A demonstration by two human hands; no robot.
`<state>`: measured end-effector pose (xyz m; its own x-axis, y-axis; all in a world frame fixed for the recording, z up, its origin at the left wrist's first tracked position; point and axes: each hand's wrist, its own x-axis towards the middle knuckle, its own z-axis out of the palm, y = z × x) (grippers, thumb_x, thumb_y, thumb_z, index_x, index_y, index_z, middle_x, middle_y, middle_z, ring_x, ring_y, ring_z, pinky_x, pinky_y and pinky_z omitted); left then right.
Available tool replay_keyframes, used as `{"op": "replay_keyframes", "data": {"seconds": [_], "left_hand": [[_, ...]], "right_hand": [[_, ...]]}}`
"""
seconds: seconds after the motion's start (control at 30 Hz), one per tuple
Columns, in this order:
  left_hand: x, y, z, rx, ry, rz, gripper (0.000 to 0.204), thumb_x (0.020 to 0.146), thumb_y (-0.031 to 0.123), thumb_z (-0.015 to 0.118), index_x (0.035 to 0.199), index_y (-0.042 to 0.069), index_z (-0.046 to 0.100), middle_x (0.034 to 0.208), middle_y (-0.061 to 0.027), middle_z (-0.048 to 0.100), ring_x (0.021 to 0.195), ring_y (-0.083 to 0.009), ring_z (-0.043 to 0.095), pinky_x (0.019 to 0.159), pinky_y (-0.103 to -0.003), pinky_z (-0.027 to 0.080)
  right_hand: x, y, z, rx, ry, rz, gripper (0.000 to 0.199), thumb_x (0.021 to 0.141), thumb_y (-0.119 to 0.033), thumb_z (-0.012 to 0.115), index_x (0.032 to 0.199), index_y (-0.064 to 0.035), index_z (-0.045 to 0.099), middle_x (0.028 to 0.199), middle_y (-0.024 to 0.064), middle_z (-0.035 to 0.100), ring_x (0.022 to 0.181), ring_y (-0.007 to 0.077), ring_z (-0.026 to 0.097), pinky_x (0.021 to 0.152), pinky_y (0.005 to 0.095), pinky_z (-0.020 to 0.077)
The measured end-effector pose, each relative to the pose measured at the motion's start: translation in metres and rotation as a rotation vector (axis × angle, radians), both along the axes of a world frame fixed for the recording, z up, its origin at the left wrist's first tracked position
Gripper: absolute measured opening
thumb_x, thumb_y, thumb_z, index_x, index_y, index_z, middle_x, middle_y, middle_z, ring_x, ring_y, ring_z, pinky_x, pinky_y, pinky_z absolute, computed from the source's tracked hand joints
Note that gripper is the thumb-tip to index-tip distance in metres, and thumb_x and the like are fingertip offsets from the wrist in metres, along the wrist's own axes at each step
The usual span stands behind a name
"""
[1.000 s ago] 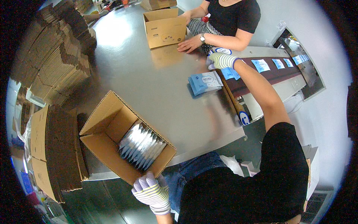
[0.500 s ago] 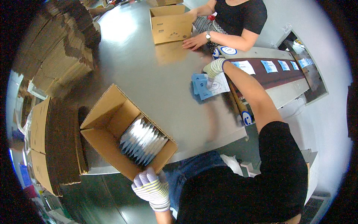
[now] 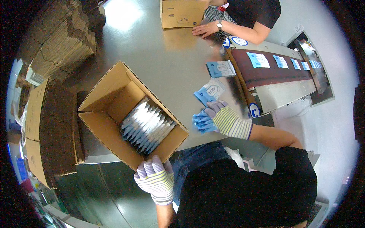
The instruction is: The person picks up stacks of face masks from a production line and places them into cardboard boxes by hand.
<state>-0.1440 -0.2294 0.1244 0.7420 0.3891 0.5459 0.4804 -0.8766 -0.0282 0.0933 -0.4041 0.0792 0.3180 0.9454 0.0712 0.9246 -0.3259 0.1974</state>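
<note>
An open cardboard carton [image 3: 104, 89] sits tilted on the table edge in front of me, with a row of blue and white flat packets [image 3: 146, 127] standing in it. My left hand [image 3: 155, 182], in a striped glove, has its fingers curled over the carton's near rim. To the right of the carton, my gloved right hand [image 3: 231, 121] grips several blue packets [image 3: 202, 122] just above the table. Beyond that hand lies a loose packet [image 3: 210, 91] on the metal top. Another packet [image 3: 221, 69] rests by the conveyor's end.
A dark red conveyor belt [image 3: 254, 76] at the right carries several packets [image 3: 280, 61]. Across the metal table [image 3: 152, 57], a co-worker's hand [image 3: 205, 29] rests beside another carton [image 3: 183, 15]. Stacks of flattened cartons [image 3: 61, 129] line the left.
My right hand has drawn back from the conveyor's end toward me and the carton, bringing several packets along. My left hand stays on the carton rim.
</note>
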Motion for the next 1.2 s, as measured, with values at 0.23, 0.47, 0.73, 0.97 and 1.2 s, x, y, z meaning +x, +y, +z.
{"op": "replay_keyframes", "data": {"seconds": [0.23, 0.47, 0.73, 0.97, 1.2], "left_hand": [[-0.002, 0.004, -0.001, -0.018, -0.048, -0.039, 0.027, 0.068, 0.03, 0.067, 0.087, 0.014, 0.056, 0.075, -0.0062, 0.051, 0.07, -0.0269, 0.051, 0.06, -0.041, 0.037], [-0.012, -0.007, -0.002, -0.011, 0.114, -0.029, 0.024, 0.072, 0.026, 0.064, 0.091, 0.013, 0.057, 0.081, -0.0036, 0.053, 0.081, -0.0215, 0.054, 0.063, -0.038, 0.039], [-0.027, -0.006, -0.002, -0.139, 0.017, -0.002, 0.031, 0.072, 0.024, 0.064, 0.1, 0.013, 0.056, 0.089, -0.004, 0.055, 0.084, -0.0227, 0.054, 0.07, -0.039, 0.04], [-0.018, 0.031, 0.006, -0.187, -0.115, -0.162, 0.038, 0.072, 0.021, 0.067, 0.106, 0.01, 0.055, 0.102, -0.0086, 0.056, 0.1, -0.029, 0.054, 0.08, -0.043, 0.04], [-0.021, 0.032, 0.012, -0.111, -0.177, -0.037, 0.046, 0.076, 0.016, 0.066, 0.118, 0.008, 0.052, 0.121, -0.0138, 0.052, 0.121, -0.04, 0.045, 0.095, -0.048, 0.037]], "right_hand": [[0.06, 0.053, 0.062, 0.409, 0.757, 0.101, 0.073, 0.062, -0.037, 0.081, 0.12, -0.0034, 0.054, 0.102, 0.0159, 0.065, 0.091, 0.0305, 0.063, 0.087, 0.0415, 0.0473], [-0.022, 0.157, 0.169, 0.528, 0.627, 0.543, 0.078, 0.064, -0.034, 0.08, 0.128, -0.0041, 0.046, 0.112, 0.0157, 0.059, 0.107, 0.0273, 0.056, 0.091, 0.0417, 0.0428], [-0.074, 0.169, 0.094, -0.18, 0.196, 0.637, 0.061, 0.082, -0.048, 0.058, 0.122, -0.0017, 0.051, 0.116, 0.0173, 0.055, 0.109, 0.0292, 0.053, 0.096, 0.0423, 0.0398], [-0.081, 0.105, 0.096, 0.12, 0.314, 0.649, 0.059, 0.078, -0.049, 0.061, 0.11, 0.0007, 0.057, 0.075, 0.0113, 0.063, 0.072, 0.0255, 0.064, 0.065, 0.0365, 0.0501], [0.001, 0.23, 0.09, 0.243, 0.404, 0.301, 0.033, 0.083, -0.018, 0.055, 0.113, -0.0029, 0.057, 0.087, 0.0148, 0.063, 0.073, 0.0275, 0.064, 0.062, 0.0356, 0.0516]]}}
